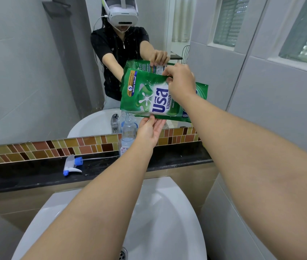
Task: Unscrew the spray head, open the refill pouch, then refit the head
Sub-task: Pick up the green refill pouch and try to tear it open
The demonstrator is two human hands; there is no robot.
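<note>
A green refill pouch (pixel 145 94) is tipped on its side above a clear spray bottle (pixel 129 132) that stands headless on the black counter. A thin stream runs from the pouch's lower left corner into the bottle's neck. My right hand (pixel 181 83) grips the pouch's upper edge. My left hand (pixel 150 131) supports its lower edge from beneath, palm up, just right of the bottle. The white and blue spray head (pixel 72 164) lies on the counter to the left, its dip tube stretched toward the bottle.
A white sink (pixel 160 218) sits below my arms, drain at the bottom. A brown tile strip (pixel 45 149) runs behind the black counter (pixel 26 177). The mirror above reflects a person, the pouch and the tap. A grey tiled wall stands at right.
</note>
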